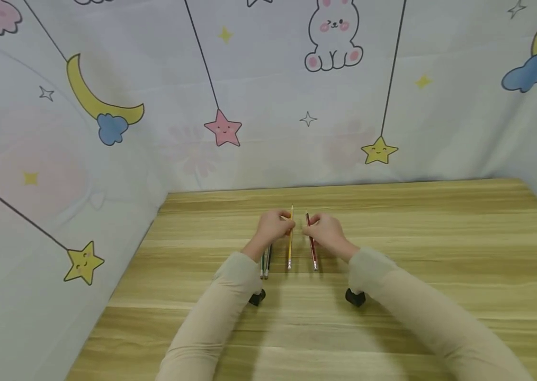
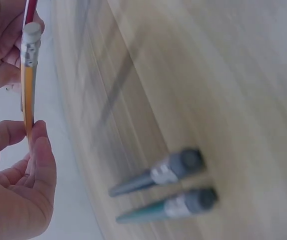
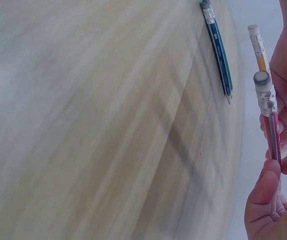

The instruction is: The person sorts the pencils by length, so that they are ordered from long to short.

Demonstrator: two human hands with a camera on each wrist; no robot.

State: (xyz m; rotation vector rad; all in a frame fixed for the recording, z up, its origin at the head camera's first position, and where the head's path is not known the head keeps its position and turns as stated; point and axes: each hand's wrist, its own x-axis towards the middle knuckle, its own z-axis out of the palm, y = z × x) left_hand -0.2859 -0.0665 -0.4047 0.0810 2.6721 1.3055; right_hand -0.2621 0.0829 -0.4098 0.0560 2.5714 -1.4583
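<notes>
My left hand (image 1: 273, 226) pinches a yellow pencil (image 1: 290, 246) between thumb and fingers, its white eraser end towards me. A short way to the right, my right hand (image 1: 328, 231) pinches a red pencil (image 1: 313, 248) with dark stripes, also eraser end nearest me. In the left wrist view both held pencils stand off the wooden surface. Two more pencils, one green (image 2: 151, 212) and one dark blue (image 2: 143, 182), lie side by side on the table below my left wrist. Their far ends are hidden by the left hand in the head view.
The wood-grain table (image 1: 440, 254) reaches back to a white curtain (image 1: 268, 159) printed with stars, moons and a rabbit. More curtain hangs along the left and right sides. Black wrist devices (image 1: 355, 297) show beneath both sleeves.
</notes>
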